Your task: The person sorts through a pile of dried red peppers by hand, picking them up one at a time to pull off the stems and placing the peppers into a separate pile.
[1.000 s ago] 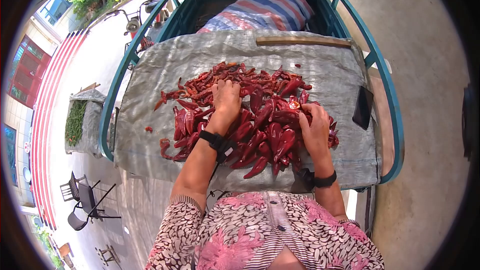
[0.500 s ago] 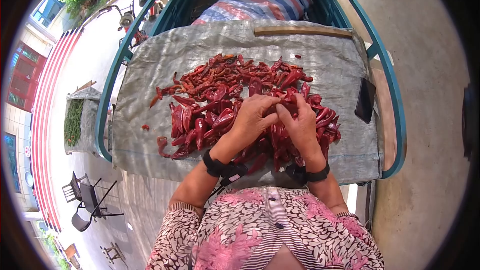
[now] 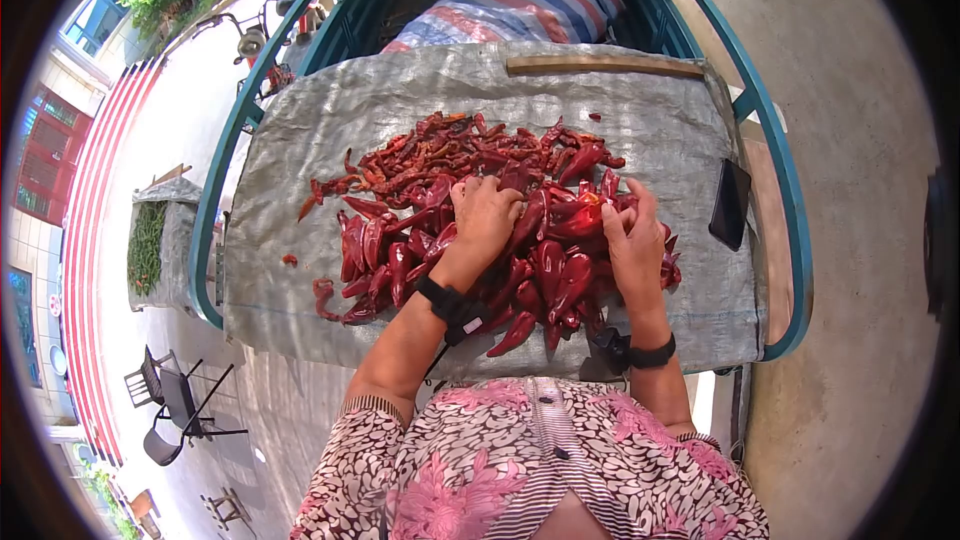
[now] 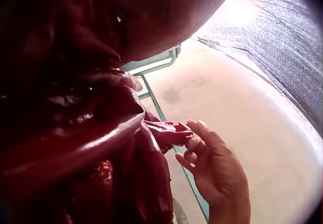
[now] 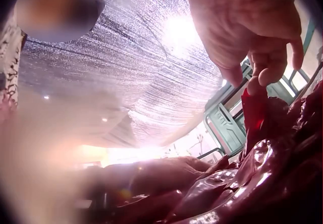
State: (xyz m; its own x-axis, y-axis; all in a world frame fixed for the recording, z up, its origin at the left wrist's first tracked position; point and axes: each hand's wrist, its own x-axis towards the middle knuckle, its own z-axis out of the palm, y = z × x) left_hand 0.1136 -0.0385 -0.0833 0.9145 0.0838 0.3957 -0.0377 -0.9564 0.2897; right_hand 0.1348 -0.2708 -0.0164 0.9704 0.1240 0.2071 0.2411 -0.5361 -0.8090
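Head view, taken from left to right, shows us long green pods (image 3: 148, 245) piled on a grey sheet, a black folding chair (image 3: 178, 403) on the pale ground, and the curved teal metal rail (image 3: 205, 230) of a cart. Next we see a crinkled grey woven sheet (image 3: 280, 170) bearing a heap of glossy dark-red peppers (image 3: 400, 265), with shrivelled orange-red peppers (image 3: 415, 155) spread behind it. The left hand (image 3: 485, 220) rests on the middle of the glossy heap, fingers bent down among the peppers; we cannot tell whether it grips one. Beyond it lies a red, white and blue striped cloth (image 3: 520, 0), then a long, flat wooden strip (image 3: 600, 66) on the sheet's far edge. On the heap's right side, the right hand (image 3: 637, 250) has thumb and forefinger spread apart, close to the end of a bright red pepper (image 3: 575, 224); further right, we find a black rectangular phone (image 3: 730, 205) lying on the sheet, near the rail
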